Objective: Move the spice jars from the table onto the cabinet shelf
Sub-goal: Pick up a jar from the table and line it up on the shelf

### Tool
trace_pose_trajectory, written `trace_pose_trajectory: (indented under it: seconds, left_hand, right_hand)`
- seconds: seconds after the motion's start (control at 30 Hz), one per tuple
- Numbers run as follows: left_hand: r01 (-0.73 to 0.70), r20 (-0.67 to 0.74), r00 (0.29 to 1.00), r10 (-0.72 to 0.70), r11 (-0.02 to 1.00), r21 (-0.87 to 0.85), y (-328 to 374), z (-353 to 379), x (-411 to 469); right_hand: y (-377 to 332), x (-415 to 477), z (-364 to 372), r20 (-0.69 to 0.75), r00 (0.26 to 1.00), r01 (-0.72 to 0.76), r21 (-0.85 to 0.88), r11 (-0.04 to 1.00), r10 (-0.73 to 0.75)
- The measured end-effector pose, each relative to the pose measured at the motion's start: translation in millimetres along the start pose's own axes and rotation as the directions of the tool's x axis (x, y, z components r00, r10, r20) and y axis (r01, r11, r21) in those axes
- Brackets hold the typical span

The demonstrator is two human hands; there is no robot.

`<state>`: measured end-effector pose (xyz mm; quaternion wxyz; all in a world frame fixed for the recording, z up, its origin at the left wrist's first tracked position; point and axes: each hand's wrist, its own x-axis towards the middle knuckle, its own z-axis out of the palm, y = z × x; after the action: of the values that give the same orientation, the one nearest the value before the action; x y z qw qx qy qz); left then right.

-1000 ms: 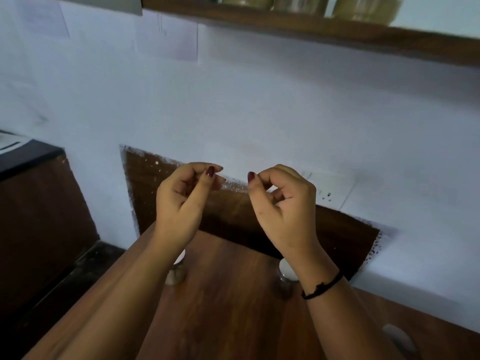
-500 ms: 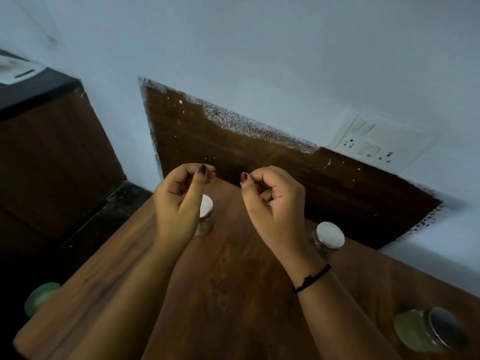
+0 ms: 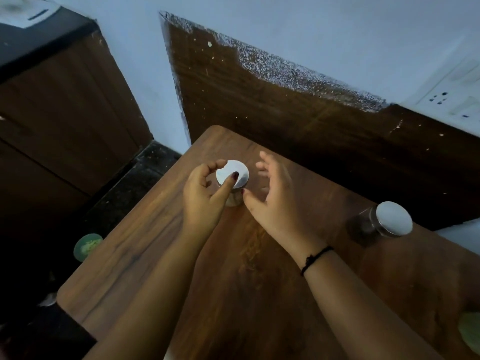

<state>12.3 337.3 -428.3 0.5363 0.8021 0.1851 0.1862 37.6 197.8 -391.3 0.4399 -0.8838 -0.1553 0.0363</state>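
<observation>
A small spice jar with a shiny silver lid stands near the far left corner of the wooden table. My left hand curls round its lid, the forefinger on the far rim and the thumb across the near side. My right hand hovers just right of the jar, fingers spread and blurred, its thumb close to the jar's side. A second silver-lidded jar with dark contents stands at the table's right side. The cabinet shelf is out of view.
A green jar shows partly at the right edge. A round green object sits low beyond the table's left edge. A dark wooden cabinet stands at the left, with a wall panel and a switchboard behind the table.
The view tipped down from the shelf to the table. Both hands dropped from mid-air to the jar; my left hand closed on the lid and my right hand spread its fingers.
</observation>
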Motion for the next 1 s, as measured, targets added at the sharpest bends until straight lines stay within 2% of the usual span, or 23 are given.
trace_pose_trajectory:
  seconds: [0.07, 0.17, 0.5, 0.63, 0.73, 0.9, 1.0]
  left_hand:
    - [0.002, 0.035, 0.999, -0.005, 0.997, 0.077, -13, 6, 7]
    - [0.004, 0.09, 0.996, -0.016, 0.992, 0.129, -26, 13, 16]
    - [0.023, 0.277, 0.957, -0.089, 0.972, 0.233, -51, 26, 35]
    - [0.035, 0.215, 0.974, -0.072, 0.985, 0.171, -60, 26, 26]
    - [0.039, 0.236, 0.969, -0.066, 0.992, 0.119, -63, 19, 19]
    - [0.178, 0.272, 0.953, -0.136, 0.974, -0.138, -37, -11, 1]
    - [0.217, 0.323, 0.939, -0.117, 0.93, -0.295, -12, -31, -7]
  right_hand:
    - [5, 10, 11, 0.09, 0.995, -0.041, -0.051, 0.998, 0.045]
    - [15, 23, 28, 0.15, 0.985, -0.061, -0.129, 0.99, 0.08]
    - [49, 42, 61, 0.232, 0.968, -0.051, -0.198, 0.979, 0.097]
    - [54, 32, 66, 0.201, 0.977, -0.038, -0.164, 0.986, 0.071]
    - [53, 21, 60, 0.202, 0.977, -0.042, -0.121, 0.992, 0.066]
    - [48, -9, 30, 0.294, 0.945, -0.155, 0.027, 0.987, 0.141]
    - [41, -30, 8, 0.31, 0.94, -0.197, 0.146, 0.97, 0.144]
